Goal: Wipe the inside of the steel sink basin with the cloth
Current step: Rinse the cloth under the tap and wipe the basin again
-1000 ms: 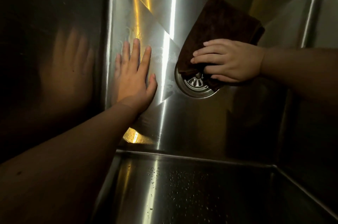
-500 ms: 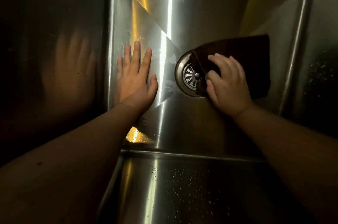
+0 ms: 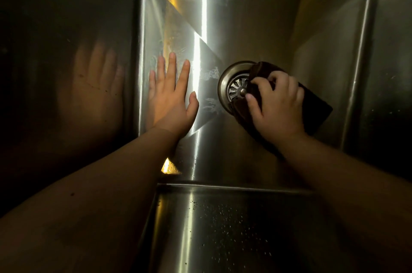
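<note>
I look straight down into a square steel sink basin (image 3: pixel 256 23). Its round drain strainer (image 3: pixel 236 87) sits in the middle of the floor. A dark brown cloth (image 3: pixel 316 107) lies bunched over the drain's right half, and my right hand (image 3: pixel 276 105) presses down on it with curled fingers, thumb near the strainer's knob. My left hand (image 3: pixel 171 98) lies flat and open on the basin floor, left of the drain and close to the left wall. Wet smears show between that hand and the drain.
The left wall (image 3: pixel 66 72) mirrors my left hand. The near wall (image 3: pixel 223 228) carries water droplets. The right wall (image 3: pixel 390 72) is dark, and the basin's corners close in on all sides.
My right hand has drawn the cloth from the far right of the floor down to the drain, and the cloth is now bunched under it. The left hand has stayed flat.
</note>
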{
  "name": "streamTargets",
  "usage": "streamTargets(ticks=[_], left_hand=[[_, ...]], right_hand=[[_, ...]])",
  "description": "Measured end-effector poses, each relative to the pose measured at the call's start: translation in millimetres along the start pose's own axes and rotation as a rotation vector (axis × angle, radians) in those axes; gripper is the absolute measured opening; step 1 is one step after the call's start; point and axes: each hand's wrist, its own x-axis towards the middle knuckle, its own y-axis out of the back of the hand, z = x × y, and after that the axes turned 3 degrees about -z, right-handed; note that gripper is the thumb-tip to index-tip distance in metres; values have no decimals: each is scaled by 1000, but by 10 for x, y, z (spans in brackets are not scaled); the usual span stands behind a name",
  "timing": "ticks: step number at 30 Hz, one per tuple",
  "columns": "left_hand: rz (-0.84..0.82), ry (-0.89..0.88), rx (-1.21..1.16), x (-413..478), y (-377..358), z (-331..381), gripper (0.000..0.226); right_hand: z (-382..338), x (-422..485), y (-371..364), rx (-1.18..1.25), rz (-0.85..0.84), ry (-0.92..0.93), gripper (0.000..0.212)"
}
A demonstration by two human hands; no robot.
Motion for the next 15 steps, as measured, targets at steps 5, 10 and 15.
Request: streamTargets(ticks=[5,10,15], left_hand=[[-2,-2,1,2,-5,-1,66],[-13,-3,9,6,6,3,67],[-24,7,20,9,6,5,67]], right_hand=[[898,72,109,-253,-183,727,59],[769,-53,-19,-219,-122,599,61],[192,-380,-132,-80,-36,192,59]])
